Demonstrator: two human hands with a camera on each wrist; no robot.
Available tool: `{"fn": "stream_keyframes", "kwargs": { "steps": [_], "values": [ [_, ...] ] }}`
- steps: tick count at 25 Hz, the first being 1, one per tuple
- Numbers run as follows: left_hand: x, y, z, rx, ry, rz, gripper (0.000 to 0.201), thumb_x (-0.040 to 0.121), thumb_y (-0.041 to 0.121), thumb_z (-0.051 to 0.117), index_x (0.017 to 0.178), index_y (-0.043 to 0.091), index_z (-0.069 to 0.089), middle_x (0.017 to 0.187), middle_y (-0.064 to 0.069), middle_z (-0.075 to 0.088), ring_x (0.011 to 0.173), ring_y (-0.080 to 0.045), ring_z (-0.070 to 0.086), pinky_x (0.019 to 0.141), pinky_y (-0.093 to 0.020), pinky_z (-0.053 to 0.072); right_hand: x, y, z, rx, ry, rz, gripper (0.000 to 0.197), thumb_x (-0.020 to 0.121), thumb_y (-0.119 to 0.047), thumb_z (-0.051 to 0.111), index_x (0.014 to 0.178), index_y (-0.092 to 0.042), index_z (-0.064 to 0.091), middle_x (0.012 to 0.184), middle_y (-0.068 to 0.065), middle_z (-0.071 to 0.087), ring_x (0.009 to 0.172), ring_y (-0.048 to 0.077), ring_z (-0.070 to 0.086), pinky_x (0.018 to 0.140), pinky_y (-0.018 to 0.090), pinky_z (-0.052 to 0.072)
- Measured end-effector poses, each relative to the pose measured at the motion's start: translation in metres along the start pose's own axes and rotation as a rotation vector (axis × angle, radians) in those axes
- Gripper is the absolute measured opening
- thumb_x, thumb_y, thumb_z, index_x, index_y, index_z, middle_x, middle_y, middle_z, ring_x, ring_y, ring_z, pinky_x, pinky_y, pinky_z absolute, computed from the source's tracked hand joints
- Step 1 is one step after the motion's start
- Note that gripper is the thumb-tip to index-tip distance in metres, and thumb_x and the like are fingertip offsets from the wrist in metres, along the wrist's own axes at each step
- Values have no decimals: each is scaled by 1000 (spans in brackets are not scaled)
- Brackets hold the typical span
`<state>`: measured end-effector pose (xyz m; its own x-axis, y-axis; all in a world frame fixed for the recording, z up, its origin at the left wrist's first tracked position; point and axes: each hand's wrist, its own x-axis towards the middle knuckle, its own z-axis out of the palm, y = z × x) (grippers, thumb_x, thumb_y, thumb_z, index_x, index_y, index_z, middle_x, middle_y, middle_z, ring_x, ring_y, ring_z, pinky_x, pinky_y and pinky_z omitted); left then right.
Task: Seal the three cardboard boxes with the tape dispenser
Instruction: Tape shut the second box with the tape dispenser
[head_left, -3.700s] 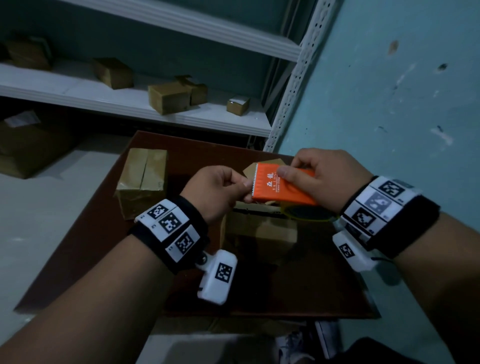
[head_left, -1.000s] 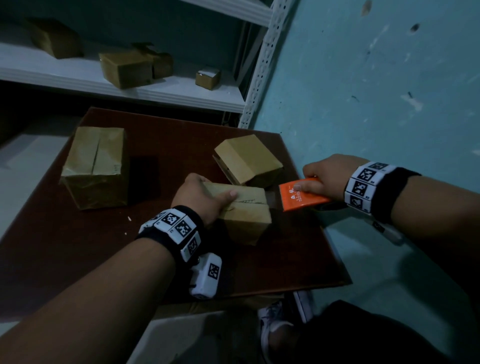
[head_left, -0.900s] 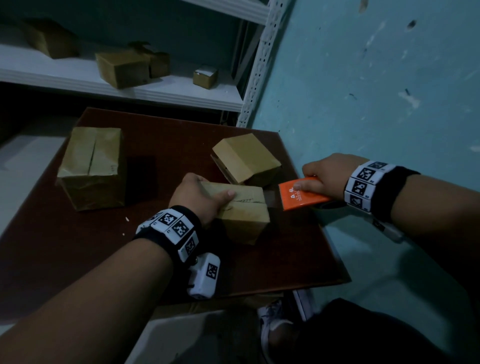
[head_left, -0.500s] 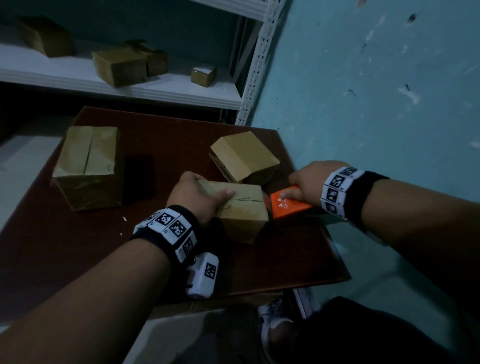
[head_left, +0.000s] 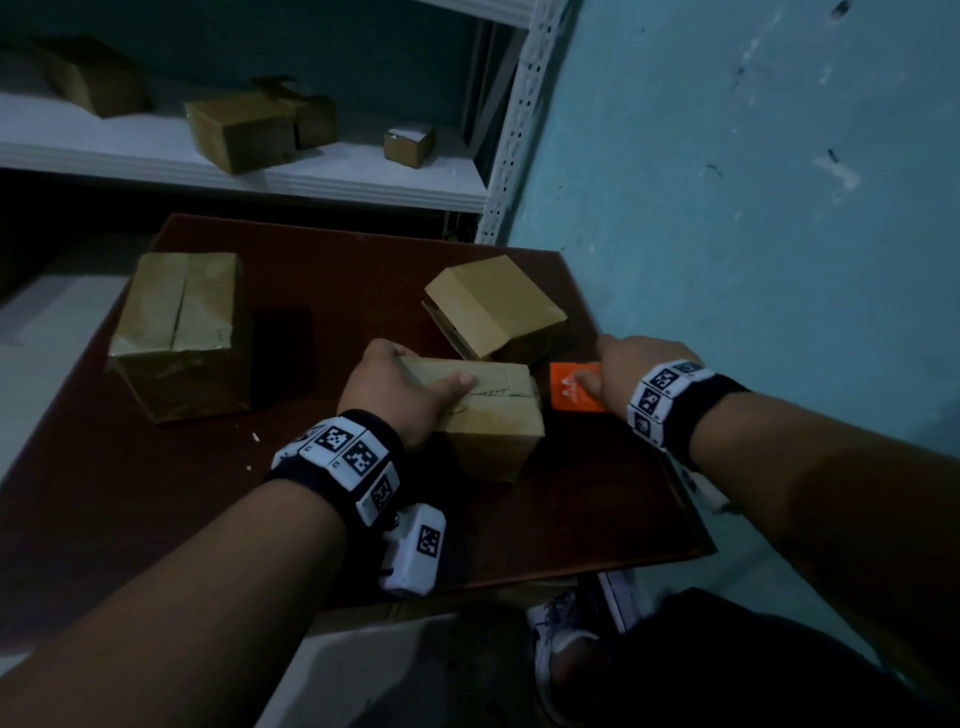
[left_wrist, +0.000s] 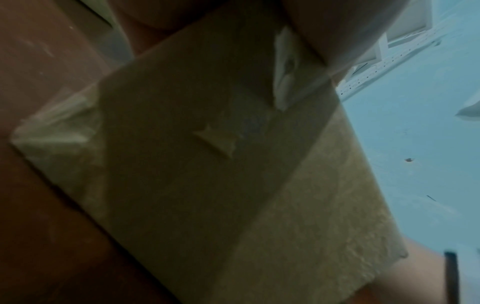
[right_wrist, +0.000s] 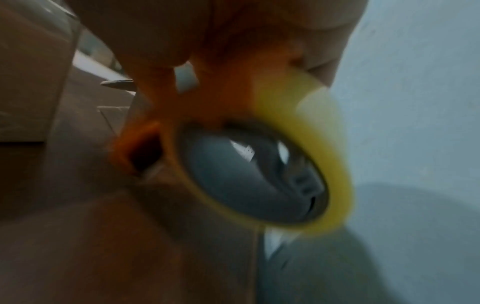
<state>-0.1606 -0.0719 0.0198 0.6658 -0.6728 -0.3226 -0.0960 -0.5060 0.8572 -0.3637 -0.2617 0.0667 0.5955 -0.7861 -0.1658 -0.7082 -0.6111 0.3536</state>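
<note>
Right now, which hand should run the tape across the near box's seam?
Right. The right hand already grips the orange tape dispenser, beside the near box's right end. The left hand is clamped over that box's left end, steadying it, and should probably stay there.

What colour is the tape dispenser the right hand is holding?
Orange, with a yellowish roll of tape; the tape dispenser shows best in the head view.
</note>
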Motion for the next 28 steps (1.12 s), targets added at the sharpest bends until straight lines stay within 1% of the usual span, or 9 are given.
{"fn": "stream_keyframes", "kwargs": {
  "steps": [2, 5, 8, 10, 12, 16, 20, 23, 28],
  "values": [
    [0, 1, 1, 4, 5, -5, 68, 75, 58, 87, 124, 29, 50, 119, 1, 58, 96, -19, 60, 64, -33, 51, -3, -3, 17, 68, 24, -18, 35, 104, -48, 50, 117, -16, 49, 112, 14, 68, 97, 35, 67, 82, 43, 55],
    [-2, -1, 1, 24, 27, 16, 68, 75, 60, 86, 124, 28, 50, 120, 1, 59, 95, -19, 61, 63, -33, 52, -10, -16, 33, 171, -17, -4, 36, 99, -52, 59, 112, -22, 43, 106, 10, 67, 88, 31, 63, 81, 42, 56],
    [-3, 1, 0, 37, 18, 29, 66, 77, 60, 84, 123, 27, 51, 114, 3, 59, 89, -16, 60, 58, -31, 49, -19, -20, 33, 130, 61, 60, 45, 96, -61, 58, 123, -25, 53, 114, 7, 63, 101, 29, 60, 90, 44, 53],
    [-4, 2, -3, 30, 6, 26, 65, 78, 59, 84, 123, 26, 51, 111, 3, 59, 88, -17, 61, 56, -31, 49, -26, -21, 24, 332, 230, 71, 44, 100, -56, 55, 128, -23, 61, 120, 8, 62, 111, 30, 59, 93, 41, 49],
    [-4, 2, -6, 47, 4, 40, 64, 77, 60, 84, 121, 25, 52, 111, 2, 60, 91, -20, 62, 62, -35, 54, -34, -28, 15, 736, 342, 53, 35, 103, -50, 54, 123, -25, 68, 116, 1, 67, 106, 22, 65, 91, 36, 51],
    [-7, -1, -18, 75, 12, 46, 60, 77, 60, 84, 117, 27, 54, 107, 4, 59, 92, -20, 62, 70, -40, 59, -48, -65, 19, 1318, 134, 17, 29, 103, -61, 46, 100, -41, 67, 104, -10, 73, 98, 10, 70, 93, 49, 59],
    [-11, -5, -28, 100, 39, 60, 57, 80, 58, 82, 119, 26, 55, 102, 7, 57, 86, -13, 57, 56, -30, 47, -54, -84, 40, 1443, 16, 1, 38, 103, -66, 43, 106, -42, 72, 109, -18, 73, 103, -1, 65, 98, 37, 50],
    [-11, -7, -28, 86, 40, 61, 56, 80, 59, 82, 117, 26, 56, 104, 7, 58, 86, -12, 57, 56, -29, 43, -43, -87, 49, 1555, -67, 81, 78, 75, -99, 42, 120, -43, 74, 119, -15, 74, 117, 11, 65, 109, 50, 46],
    [-8, -8, -27, 62, 54, 41, 56, 75, 61, 84, 113, 30, 58, 107, 5, 61, 91, -17, 62, 60, -33, 50, -33, -81, 52, 1560, -18, 116, 61, 80, -90, 43, 100, -43, 77, 102, -20, 76, 107, 10, 67, 103, 51, 51]
  ]
}}
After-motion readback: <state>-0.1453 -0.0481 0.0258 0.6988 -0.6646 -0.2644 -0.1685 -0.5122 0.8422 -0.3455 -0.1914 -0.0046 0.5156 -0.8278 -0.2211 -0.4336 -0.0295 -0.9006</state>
